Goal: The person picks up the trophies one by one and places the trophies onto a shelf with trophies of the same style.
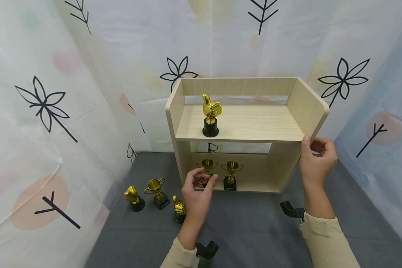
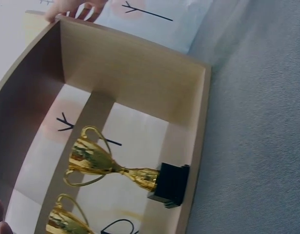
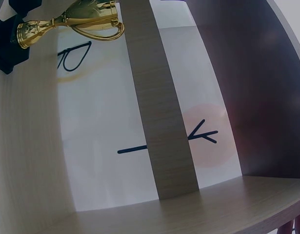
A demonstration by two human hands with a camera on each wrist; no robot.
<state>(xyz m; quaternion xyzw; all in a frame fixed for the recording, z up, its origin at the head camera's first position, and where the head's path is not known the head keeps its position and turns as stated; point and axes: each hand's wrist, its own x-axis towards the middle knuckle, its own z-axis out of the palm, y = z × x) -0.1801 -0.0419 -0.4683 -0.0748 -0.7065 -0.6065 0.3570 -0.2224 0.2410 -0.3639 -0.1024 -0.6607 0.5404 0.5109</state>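
A two-tier light wooden shelf stands on the table. My right hand holds the front edge of its right side panel, thumb at the upper board and fingers bent round the outside. My left hand, fingers loosely bent and thumb apart, is in front of the lower tier by the left gold trophy cup, hiding most of its black base. Beside that cup stands another gold trophy cup, also seen in the left wrist view. A gold thumbs-up trophy stands on the upper tier.
Left of the shelf, on the grey tablecloth, are a gold fist-shaped trophy, a two-handled trophy cup and a thumbs-up trophy close to my left wrist. Patterned cloth hangs behind and at both sides.
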